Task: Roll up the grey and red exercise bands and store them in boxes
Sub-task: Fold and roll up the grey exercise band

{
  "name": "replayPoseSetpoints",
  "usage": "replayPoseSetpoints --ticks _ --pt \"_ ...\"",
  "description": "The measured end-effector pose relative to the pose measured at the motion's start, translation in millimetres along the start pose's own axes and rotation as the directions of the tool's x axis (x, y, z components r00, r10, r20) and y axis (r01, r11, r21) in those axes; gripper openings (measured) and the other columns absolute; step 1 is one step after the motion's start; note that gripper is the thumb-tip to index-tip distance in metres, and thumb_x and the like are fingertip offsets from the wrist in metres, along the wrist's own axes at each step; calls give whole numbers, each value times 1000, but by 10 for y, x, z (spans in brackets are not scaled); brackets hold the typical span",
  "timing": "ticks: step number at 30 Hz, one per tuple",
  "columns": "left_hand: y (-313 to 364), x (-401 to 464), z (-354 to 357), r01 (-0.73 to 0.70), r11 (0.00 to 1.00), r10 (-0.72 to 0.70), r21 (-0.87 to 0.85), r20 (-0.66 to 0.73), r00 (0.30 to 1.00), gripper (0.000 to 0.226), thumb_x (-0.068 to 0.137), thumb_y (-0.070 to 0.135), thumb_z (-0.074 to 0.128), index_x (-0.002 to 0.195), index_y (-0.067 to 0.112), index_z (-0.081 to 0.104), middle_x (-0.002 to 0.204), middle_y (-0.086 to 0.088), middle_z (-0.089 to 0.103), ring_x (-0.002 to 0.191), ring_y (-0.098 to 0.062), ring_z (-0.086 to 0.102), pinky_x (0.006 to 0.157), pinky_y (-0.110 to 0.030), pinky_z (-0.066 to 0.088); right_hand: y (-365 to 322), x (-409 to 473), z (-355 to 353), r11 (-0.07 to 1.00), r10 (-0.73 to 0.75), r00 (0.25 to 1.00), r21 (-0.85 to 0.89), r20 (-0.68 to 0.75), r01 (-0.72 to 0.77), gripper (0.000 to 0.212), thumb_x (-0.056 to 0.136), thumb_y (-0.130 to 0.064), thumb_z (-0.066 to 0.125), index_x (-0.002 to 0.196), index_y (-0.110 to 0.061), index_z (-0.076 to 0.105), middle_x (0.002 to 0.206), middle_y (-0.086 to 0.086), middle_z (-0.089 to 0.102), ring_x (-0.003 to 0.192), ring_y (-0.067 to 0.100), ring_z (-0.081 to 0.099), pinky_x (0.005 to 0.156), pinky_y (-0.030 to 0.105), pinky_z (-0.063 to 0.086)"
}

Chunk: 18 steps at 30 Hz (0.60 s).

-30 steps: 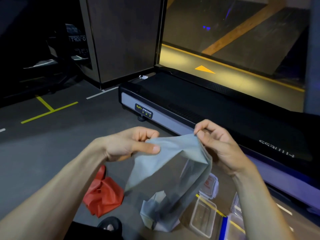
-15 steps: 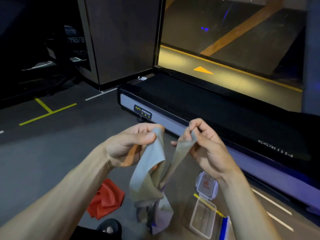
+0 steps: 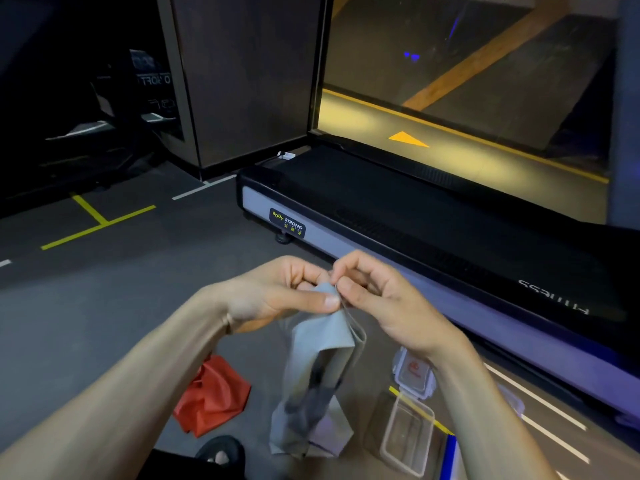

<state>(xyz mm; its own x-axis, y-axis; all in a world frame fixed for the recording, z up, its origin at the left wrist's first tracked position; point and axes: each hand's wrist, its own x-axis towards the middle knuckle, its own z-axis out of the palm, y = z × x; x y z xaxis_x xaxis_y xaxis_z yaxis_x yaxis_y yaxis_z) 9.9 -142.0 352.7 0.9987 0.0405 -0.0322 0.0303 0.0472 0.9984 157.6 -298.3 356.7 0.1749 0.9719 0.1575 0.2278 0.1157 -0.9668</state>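
Both hands, left hand (image 3: 277, 292) and right hand (image 3: 384, 303), pinch the grey band (image 3: 322, 372) top. Left of it lies the red band (image 3: 214, 396); right of it, an open clear box (image 3: 405, 438) before the treadmill (image 3: 415, 216).

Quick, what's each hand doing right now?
Left hand: pinching the top edge of the thin grey stretchy exercise band.
Right hand: pinching the same edge.

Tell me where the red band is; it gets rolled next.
The red band lies crumpled on the floor at lower left, under the left forearm, left of the hanging grey band.
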Motion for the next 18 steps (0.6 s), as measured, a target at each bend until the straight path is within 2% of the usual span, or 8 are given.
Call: replayPoseSetpoints --ticks 1,4,7,8,9,11,14,18 --pt "-8 -7 -13 17 999 -16 40 -12 1000 16 89 15 72 75 17 67 59 7 45 58 -8 37 58 -20 30 -12 -11 -34 997 -5 1000 -76 11 6 5 103 -11 56 101 -8 59 80 -13 59 79 4 52 80 20 41" --pt "-29 -27 -62 78 982 -74 173 -29 997 19 93 30 72 79 17 70 61 3 41 59 -13 27 57 -29 16 -31 -37 -131 981 -20 1000 -194 0 20 7 102 -7 57 98 -2 60 66 -20 52 65 -3 43 66 12 36" --pt "-47 -62 -69 129 948 -132 291 -11 991 45 91 47 68 83 3 65 69 -7 37 66 -25 25 60 -40 16 -81 -66 -185 997 -53 996 -67 -67 49 6 101 -13 58 97 -10 62 73 -16 55 69 2 47 68 16 38" --pt "-52 -71 -66 139 941 -141 310 -16 990 52 90 49 69 85 -2 64 71 -8 38 67 -25 26 60 -39 17 -90 -71 -198 999 -51 995 -8 -91 50 6 100 -16 59 97 -14 63 76 -7 55 73 9 48 69 20 38" --pt "-56 -75 -62 141 937 -140 319 -26 990 55 90 48 69 85 -6 62 69 -9 37 65 -24 26 58 -37 18 -92 -76 -209 998 -46 993 37 -110 50 6 98 -19 60 95 -17 65 79 3 54 75 19 46 70 25 37" --pt "-61 -63 -54 130 940 -114 314 -66 991 52 89 39 73 81 -10 57 63 -10 33 58 -20 24 52 -30 17 -86 -88 -224 994 -43 989 95 -143 57 6 96 -21 61 94 -20 66 81 12 49 74 25 42 69 29 36" --pt "-71 -31 -60 97 953 -70 288 -103 992 35 86 28 80 76 -1 62 60 -10 44 57 -21 28 52 -34 18 -83 -99 -230 986 -41 982 152 -182 69 4 97 -18 61 95 -15 63 76 10 49 65 12 45 61 21 40" --pt "-85 -4 -60 77 954 -38 289 -139 990 31 82 26 84 75 5 64 66 -13 58 64 -25 38 55 -32 26 -93 -109 -231 976 -24 979 207 -203 67 4 98 -12 59 97 -8 59 73 4 55 60 10 50 57 20 45"
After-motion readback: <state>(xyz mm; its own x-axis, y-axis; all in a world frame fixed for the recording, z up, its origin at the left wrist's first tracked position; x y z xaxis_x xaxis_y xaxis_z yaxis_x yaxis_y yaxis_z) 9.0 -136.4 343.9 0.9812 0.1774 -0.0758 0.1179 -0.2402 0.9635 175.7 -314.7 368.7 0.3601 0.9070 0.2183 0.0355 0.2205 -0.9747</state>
